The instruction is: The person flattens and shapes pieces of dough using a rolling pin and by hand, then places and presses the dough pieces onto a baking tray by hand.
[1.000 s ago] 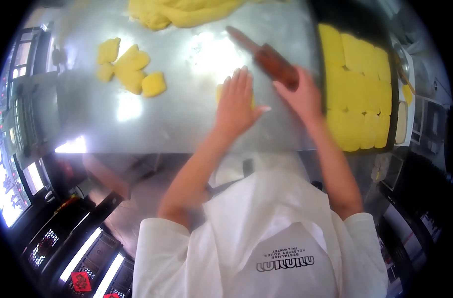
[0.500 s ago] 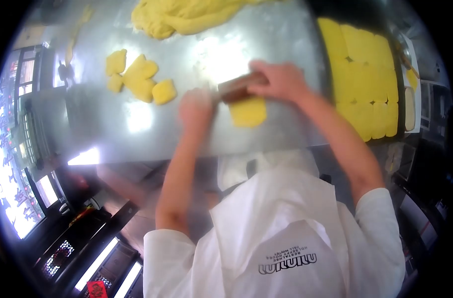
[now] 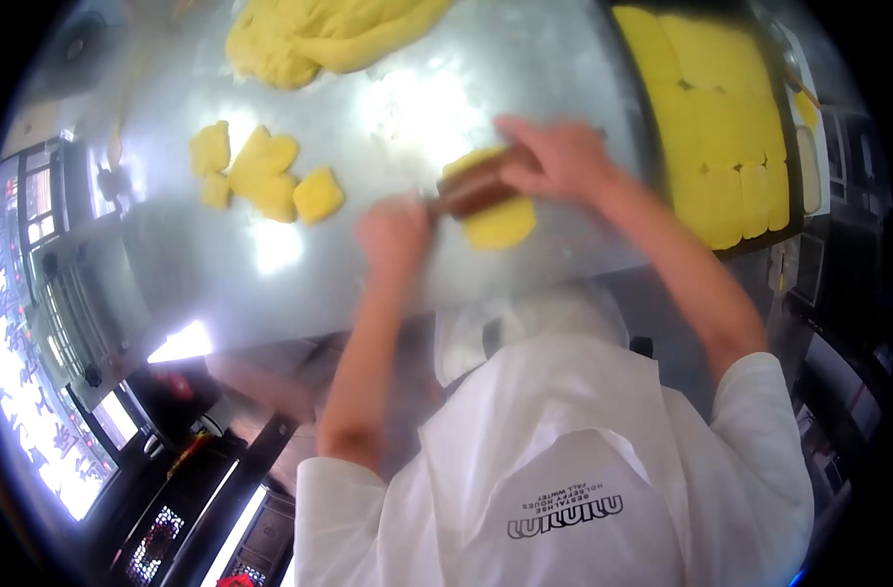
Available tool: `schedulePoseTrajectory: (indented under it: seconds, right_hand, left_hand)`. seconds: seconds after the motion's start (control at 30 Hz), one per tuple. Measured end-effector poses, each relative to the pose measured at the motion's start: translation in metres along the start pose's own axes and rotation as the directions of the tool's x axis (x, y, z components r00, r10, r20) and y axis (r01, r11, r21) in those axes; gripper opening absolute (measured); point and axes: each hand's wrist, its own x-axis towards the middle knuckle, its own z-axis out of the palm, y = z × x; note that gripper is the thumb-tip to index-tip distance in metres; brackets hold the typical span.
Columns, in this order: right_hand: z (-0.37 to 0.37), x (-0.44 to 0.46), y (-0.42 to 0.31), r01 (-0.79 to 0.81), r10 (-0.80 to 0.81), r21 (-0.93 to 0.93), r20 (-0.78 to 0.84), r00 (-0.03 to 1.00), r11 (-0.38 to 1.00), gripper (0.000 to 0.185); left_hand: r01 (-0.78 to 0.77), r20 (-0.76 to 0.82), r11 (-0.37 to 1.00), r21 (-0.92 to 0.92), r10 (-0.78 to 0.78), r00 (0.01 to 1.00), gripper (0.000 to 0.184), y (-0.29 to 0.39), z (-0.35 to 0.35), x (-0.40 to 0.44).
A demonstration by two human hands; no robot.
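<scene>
A brown rolling pin (image 3: 474,188) lies across the middle of a flattened yellow dough piece (image 3: 502,227) on the metal table (image 3: 358,284). Dough shows on both sides of the roller. My left hand (image 3: 396,231) is closed round the pin's left handle, slightly blurred. At the pin's right end my right hand (image 3: 561,161) grips the other handle, partly covering the roller.
A large yellow dough mass (image 3: 319,39) rests at the table's far side. Several small dough pieces (image 3: 266,176) lie to the left. On the right, a dark tray (image 3: 785,230) holds rows of flat yellow pieces.
My left hand has gone from pressing the dough to gripping the pin's left handle. My right hand has brought the pin left onto the dough, which is now wider and flatter.
</scene>
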Motion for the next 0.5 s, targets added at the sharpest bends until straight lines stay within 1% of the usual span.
schedulePoseTrajectory:
  seconds: [0.03, 0.07, 0.13, 0.17, 0.23, 0.27, 0.33, 0.37, 0.43, 0.47, 0.5]
  right_hand:
    - [-0.008, -0.016, -0.007, 0.044, -0.044, 0.012, 0.043, 0.998, 0.999, 0.073]
    - [-0.009, -0.034, -0.009, 0.073, -0.073, 0.004, 0.012, 0.997, 0.997, 0.075]
    - [-0.005, -0.067, -0.017, 0.141, -0.141, -0.002, -0.037, 0.989, 0.99, 0.079]
    - [-0.008, -0.073, -0.02, 0.116, -0.116, -0.008, -0.001, 0.993, 0.993, 0.082]
    - [-0.014, -0.062, -0.027, -0.065, 0.06, 0.061, 0.089, 0.994, 0.996, 0.078]
    - [-0.016, -0.056, -0.027, -0.152, 0.139, 0.09, 0.138, 0.981, 0.984, 0.076]
    - [-0.01, -0.047, -0.01, -0.28, 0.277, 0.222, 0.047, 0.96, 0.934, 0.066]
    - [-0.005, -0.046, -0.002, -0.34, 0.352, 0.292, 0.014, 0.936, 0.894, 0.061]
    - [-0.002, -0.054, 0.019, -0.431, 0.491, 0.409, -0.051, 0.87, 0.804, 0.052]
    - [0.001, -0.06, 0.027, -0.465, 0.557, 0.466, -0.072, 0.828, 0.752, 0.047]
    - [0.0, -0.065, 0.024, -0.395, 0.513, 0.403, -0.245, 0.823, 0.826, 0.041]
  left_hand:
    - [-0.063, -0.008, 0.998, 0.014, 0.063, 0.998, 0.04, 0.002, -0.001, -0.014]
    - [-0.109, -0.06, 0.994, -0.01, 0.108, 0.992, 0.037, 0.008, 0.001, -0.03]
    - [-0.108, -0.004, 0.994, 0.005, 0.108, 0.994, 0.035, 0.015, 0.004, -0.062]
    - [-0.07, 0.018, 0.998, 0.006, 0.069, 0.997, 0.036, 0.016, 0.006, -0.063]
    - [0.0, 0.063, 1.0, 0.013, -0.001, 0.998, 0.038, 0.021, 0.001, -0.062]
    - [-0.017, 0.081, 0.999, -0.043, 0.02, 0.996, 0.031, 0.018, -0.003, -0.054]
    - [-0.046, 0.114, 0.987, -0.154, 0.065, 0.991, 0.025, 0.018, -0.028, -0.018]
    - [-0.119, 0.031, 0.981, -0.152, 0.125, 0.992, 0.031, 0.025, -0.037, -0.008]
    - [-0.255, -0.134, 0.958, -0.133, 0.237, 0.962, 0.059, 0.035, -0.05, 0.005]
    - [-0.318, -0.032, 0.933, -0.169, 0.318, 0.948, 0.071, 0.038, -0.047, 0.003]
    - [-0.377, 0.068, 0.902, -0.212, 0.398, 0.915, 0.085, 0.045, -0.041, 0.0]
